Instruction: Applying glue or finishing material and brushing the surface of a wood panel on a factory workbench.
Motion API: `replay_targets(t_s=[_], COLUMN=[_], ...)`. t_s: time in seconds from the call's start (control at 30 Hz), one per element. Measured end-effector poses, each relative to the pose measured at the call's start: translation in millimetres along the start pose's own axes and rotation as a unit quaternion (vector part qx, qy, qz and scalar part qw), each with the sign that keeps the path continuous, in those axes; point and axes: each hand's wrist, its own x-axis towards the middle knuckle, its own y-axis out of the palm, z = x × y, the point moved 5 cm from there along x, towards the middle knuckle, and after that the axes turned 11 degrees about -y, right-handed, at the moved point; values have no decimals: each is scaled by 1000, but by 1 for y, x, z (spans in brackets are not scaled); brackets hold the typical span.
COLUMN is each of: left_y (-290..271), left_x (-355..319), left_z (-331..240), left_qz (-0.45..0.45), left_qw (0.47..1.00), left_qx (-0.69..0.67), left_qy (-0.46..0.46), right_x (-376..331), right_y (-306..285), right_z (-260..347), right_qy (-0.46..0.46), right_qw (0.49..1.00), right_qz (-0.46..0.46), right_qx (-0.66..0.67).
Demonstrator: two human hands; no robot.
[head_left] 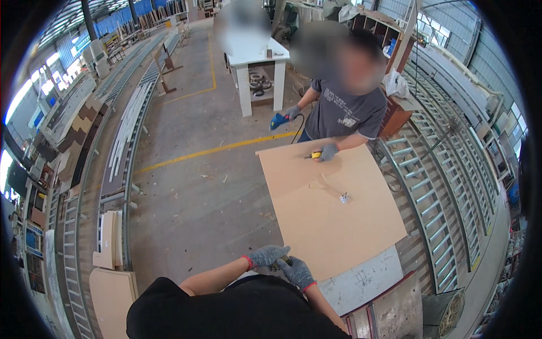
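Close to my body, at the near edge of a large tan board (339,237), my two grey-gloved hands come together. My left hand (266,257) and my right hand (298,273) are both closed around a small dark object (280,262) between them, mostly covered by the gloves. Its kind does not show. On the board lie a thin tan strip (326,183) and a small white piece (344,198). Across the board, a co-worker's gloved hand (328,151) holds a small yellow tool (316,155) over the far edge.
The co-worker (347,107) also holds a blue corded power tool (276,121) out to the side. Roller conveyors (423,198) run along the right, with more on the left beside stacked panels (110,240). Behind stands a white table (243,68). Wood scraps litter the floor.
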Motion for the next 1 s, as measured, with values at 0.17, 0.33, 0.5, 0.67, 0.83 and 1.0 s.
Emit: replay_targets(t_s=[0.17,0.33,0.5,0.67,0.83,1.0], left_y=[11,11,25,11,-7,14], left_x=[-19,9,-3,-1,16,17], left_z=[-14,17,-19,-24,-21,-48], left_qz=[31,124,194,167,104,117], left_qw=[998,989,979,986,986,977], left_qx=[43,-35,-26,-24,134,177], left_qy=[34,77,53,6,0,32], right_x=[2,-7,-19,-33,-51,-81], right_y=[9,-5,-19,-20,-12,-7], right_z=[-22,-14,-35,-36,-32,-45], right_qy=[-15,17,36,67,59,43], right_qw=[999,998,999,996,992,956], right_qz=[-5,28,24,-38,-82,-150], right_qx=[43,62,21,51,74,247])
